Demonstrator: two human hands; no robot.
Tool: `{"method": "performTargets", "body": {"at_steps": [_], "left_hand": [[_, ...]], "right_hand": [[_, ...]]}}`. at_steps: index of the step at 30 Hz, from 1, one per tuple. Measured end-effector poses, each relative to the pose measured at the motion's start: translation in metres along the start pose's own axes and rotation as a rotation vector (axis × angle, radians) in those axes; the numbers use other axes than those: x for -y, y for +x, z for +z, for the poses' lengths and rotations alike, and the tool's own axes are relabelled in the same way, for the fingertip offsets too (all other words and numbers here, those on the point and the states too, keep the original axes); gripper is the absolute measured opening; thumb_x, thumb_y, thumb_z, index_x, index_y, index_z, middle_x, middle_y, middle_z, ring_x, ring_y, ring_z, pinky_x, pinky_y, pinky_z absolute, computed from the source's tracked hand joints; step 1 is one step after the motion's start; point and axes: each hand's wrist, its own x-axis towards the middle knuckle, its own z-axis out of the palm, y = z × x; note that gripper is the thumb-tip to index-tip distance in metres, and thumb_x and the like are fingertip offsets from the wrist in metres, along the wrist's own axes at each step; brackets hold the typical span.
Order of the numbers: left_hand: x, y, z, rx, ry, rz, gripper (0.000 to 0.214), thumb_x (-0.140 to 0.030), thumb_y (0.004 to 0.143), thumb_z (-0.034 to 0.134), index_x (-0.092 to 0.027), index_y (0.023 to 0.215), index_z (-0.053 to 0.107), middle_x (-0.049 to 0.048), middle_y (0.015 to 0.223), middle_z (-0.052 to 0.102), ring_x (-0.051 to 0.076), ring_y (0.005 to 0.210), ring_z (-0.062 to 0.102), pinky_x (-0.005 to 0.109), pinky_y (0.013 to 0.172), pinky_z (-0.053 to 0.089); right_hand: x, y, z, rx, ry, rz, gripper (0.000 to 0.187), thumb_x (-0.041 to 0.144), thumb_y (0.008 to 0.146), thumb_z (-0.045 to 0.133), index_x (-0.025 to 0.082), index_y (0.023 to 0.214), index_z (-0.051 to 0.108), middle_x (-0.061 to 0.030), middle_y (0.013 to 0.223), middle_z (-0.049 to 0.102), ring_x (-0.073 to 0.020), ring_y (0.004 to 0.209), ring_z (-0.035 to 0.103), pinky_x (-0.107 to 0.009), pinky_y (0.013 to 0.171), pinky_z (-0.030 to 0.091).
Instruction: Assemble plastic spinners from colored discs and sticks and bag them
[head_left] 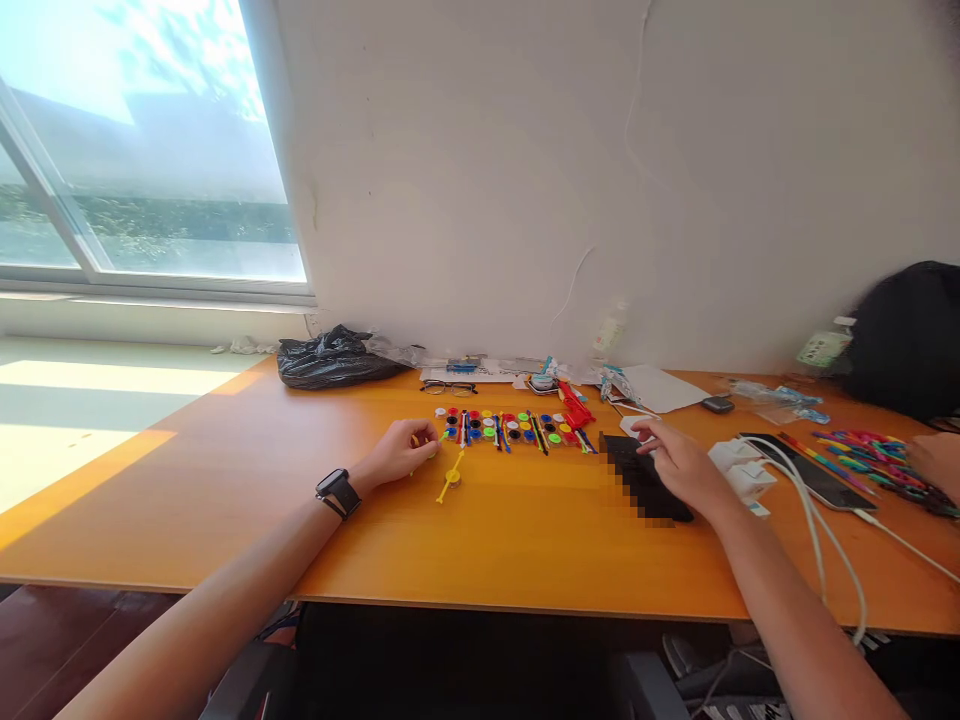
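Observation:
My left hand [403,448], with a dark watch on the wrist, is just above the table with its fingers curled together. A small yellow-green bit shows at its fingertips; the rest is hidden. Right of it lies a yellow stick with a round yellow disc [453,478] on its middle. Beyond stretches a row of coloured discs [514,432] with thin coloured sticks between them. My right hand [671,465] is over a black flat object [637,485], partly pixelated, its fingers bent and slightly apart. A small white piece [628,426] is by its fingertips; I see no grip on it.
A black plastic bag [326,357], glasses [448,387], a red object [575,404] and papers [664,387] lie toward the wall. White chargers [742,470] with cables and a phone [817,478] are at right. Another person's hand [937,465] reaches colourful pieces [874,460].

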Motion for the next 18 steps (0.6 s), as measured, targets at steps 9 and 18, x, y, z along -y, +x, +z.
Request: {"method": "performTargets", "body": {"at_steps": [9, 18], "left_hand": [[0.000, -0.001, -0.003, -0.027, 0.064, -0.030, 0.029, -0.043, 0.088, 0.061, -0.016, 0.085, 0.072, 0.0023, 0.073, 0.070, 0.016, 0.063, 0.058, 0.025, 0.058, 0.042], [0.002, -0.002, -0.005, -0.033, 0.134, -0.048, 0.028, -0.042, 0.088, 0.062, -0.018, 0.083, 0.073, 0.0022, 0.072, 0.070, 0.017, 0.065, 0.060, 0.025, 0.057, 0.041]], "right_hand": [[0.010, -0.001, -0.002, 0.026, 0.167, 0.040, 0.040, 0.016, 0.081, 0.043, 0.021, 0.114, 0.064, -0.0108, 0.115, 0.071, -0.0225, 0.084, 0.077, -0.042, 0.088, 0.062], [0.003, 0.002, 0.002, 0.066, 0.125, 0.047, 0.047, 0.012, 0.072, 0.045, 0.022, 0.113, 0.065, -0.0109, 0.120, 0.072, -0.0258, 0.093, 0.077, -0.047, 0.096, 0.059]]}}
